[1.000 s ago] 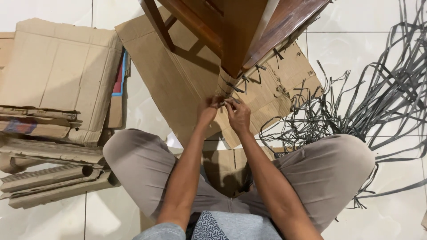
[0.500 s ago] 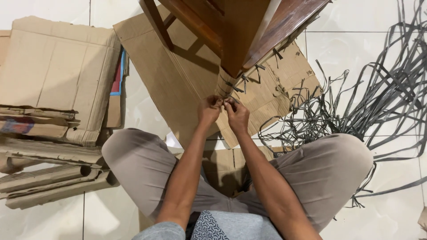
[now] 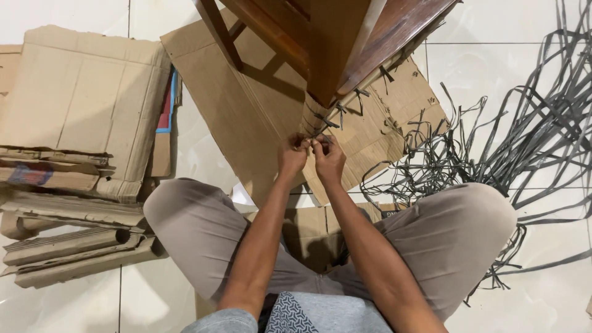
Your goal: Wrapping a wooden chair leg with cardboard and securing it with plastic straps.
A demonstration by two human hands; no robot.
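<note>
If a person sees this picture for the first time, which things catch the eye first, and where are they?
In the centre, the left hand and right hand pinch a dark strap at the cardboard-wrapped wooden furniture leg. A big tangle of dark plastic straps sprawls over the white tiled floor on the right. Flattened cardboard boxes pile up on the left.
</note>
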